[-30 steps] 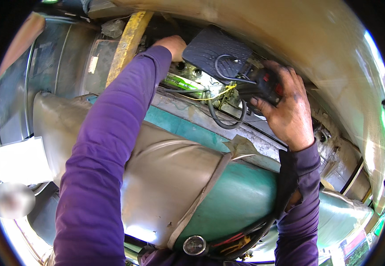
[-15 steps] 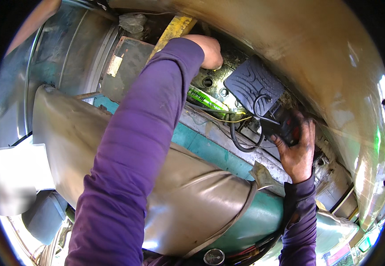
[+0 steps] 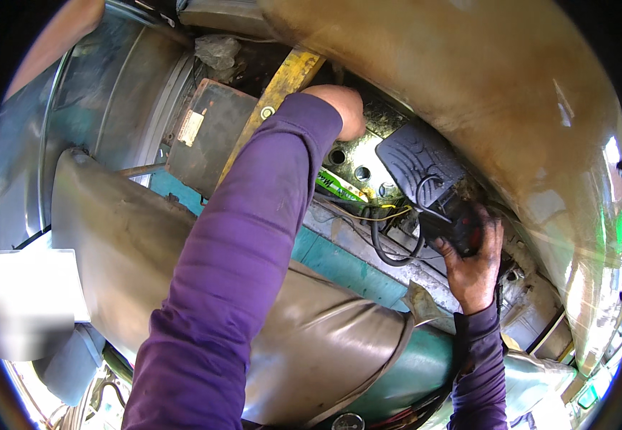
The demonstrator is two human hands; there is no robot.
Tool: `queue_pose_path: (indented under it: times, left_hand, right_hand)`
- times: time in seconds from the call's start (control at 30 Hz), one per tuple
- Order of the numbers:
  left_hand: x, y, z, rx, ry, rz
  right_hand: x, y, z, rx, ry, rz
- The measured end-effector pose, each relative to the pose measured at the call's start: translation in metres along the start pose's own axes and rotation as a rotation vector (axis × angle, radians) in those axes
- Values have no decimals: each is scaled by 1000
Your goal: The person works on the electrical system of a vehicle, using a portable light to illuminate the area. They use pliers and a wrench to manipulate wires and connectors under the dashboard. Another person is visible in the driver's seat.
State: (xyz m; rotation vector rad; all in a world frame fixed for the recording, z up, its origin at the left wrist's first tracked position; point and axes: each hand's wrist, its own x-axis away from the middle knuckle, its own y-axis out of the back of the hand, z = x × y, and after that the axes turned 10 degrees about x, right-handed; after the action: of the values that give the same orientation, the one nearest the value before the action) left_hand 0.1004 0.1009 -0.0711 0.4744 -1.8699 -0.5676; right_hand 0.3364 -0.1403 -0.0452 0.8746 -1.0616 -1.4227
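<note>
A right hand [image 3: 474, 276] curls fingers and thumb around a black, red-marked unit [image 3: 451, 226] near the right end of an open bay [image 3: 369, 152], looped cable [image 3: 395, 262] alongside, as the left hand [image 3: 343, 110], finger state hidden, dips beside a yellow bar [image 3: 287, 82], work seemingly midway and what remains unclear.

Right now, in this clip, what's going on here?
A person in purple sleeves is reaching with both hands into a grimy metal recess. The right hand grips a black unit with red parts, beside a dark ridged panel. The left hand is near a yellow bar; its fingertips are hidden, so whether it holds anything can't be told.
</note>
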Motion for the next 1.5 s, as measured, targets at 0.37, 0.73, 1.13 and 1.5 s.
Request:
queue_pose_path:
  times: [0.37, 0.73, 1.13, 1.5]
  left_hand:
    - [3, 6, -8, 69, 20, 26]
    - [-46, -82, -17, 29, -371, 54]
    - [-46, -176, -46, -358, -862, -632]
    - [-34, -156, -65, 38, -599, -437]
  right_hand:
    - [-9, 15, 5, 17, 62, 97]
    - [-3, 56, -31, 62, -33, 165]
    - [-9, 41, -37, 25, -25, 85]
    - [-9, 38, -36, -6, -1, 133]
